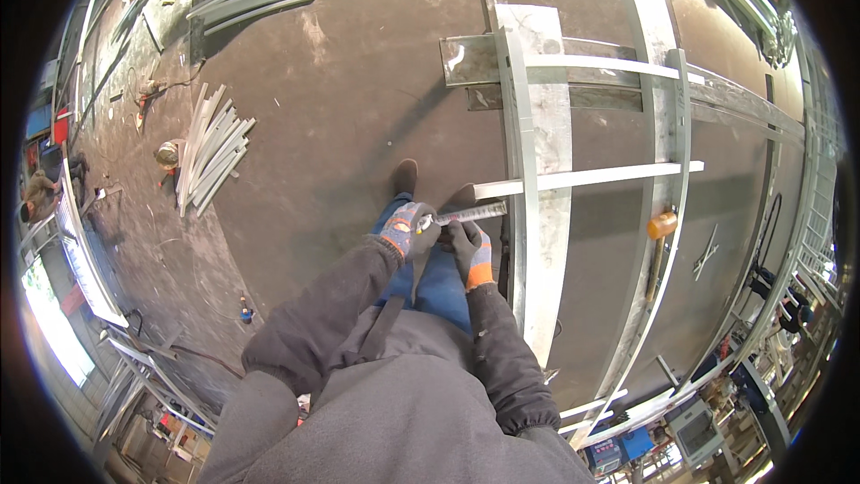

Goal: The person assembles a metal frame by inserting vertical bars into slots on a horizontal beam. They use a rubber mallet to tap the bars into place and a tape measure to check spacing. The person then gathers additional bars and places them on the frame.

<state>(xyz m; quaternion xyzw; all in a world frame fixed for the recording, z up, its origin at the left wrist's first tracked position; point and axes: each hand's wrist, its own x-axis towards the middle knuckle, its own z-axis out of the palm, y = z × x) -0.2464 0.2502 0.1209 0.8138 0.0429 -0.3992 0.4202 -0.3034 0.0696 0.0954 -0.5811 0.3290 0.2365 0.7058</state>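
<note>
My gloved left hand [408,229] is closed around the case of a tape measure, just in front of my body. The short pulled-out blade of the tape measure [479,212] points right, toward a long metal rail [521,134]. My gloved right hand [473,253] has its fingers bent together at the lower edge of the blade, seemingly pinching it. Beyond the blade lies a pale crossbar [582,177], which rests across the rail and a second, curved-looking rail [683,125]. Both gloves are grey with orange and blue parts.
An orange-headed mallet [662,226] lies by the second rail. Wide metal beams [546,287] support the frame. Loose metal strips [213,151] are piled on the floor at left, near a grinder-like tool [167,155]. Another person [40,193] is at the far left.
</note>
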